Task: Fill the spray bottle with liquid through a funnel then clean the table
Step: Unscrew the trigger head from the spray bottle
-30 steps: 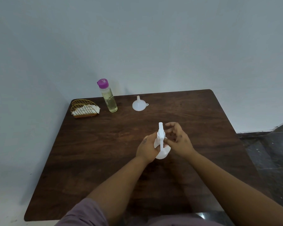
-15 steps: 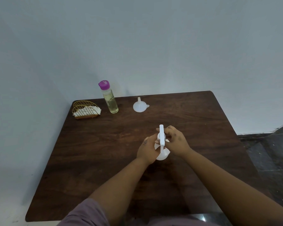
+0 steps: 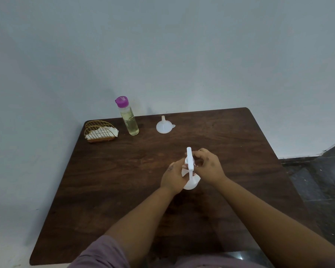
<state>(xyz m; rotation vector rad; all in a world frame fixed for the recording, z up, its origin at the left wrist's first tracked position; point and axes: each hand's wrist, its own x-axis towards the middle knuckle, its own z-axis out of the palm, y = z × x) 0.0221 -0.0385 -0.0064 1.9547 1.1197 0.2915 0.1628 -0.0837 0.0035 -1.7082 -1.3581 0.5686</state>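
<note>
A dark wooden counter [image 3: 220, 144] stands against a plain pale blue-grey wall [image 3: 182, 55]; glossy dark tiled floor [image 3: 321, 180] shows at right.

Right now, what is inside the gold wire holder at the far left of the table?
White paper napkins lie inside the wire holder, one corner sticking out on its right side. The wires and the base hide how many there are.

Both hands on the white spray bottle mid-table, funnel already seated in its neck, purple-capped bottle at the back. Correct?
Not quite. The head view shows the funnel lying upside down on the table near the back edge, apart from the white spray bottle. The left hand and right hand do hold the spray bottle mid-table, and the purple-capped bottle stands at the back.
</note>
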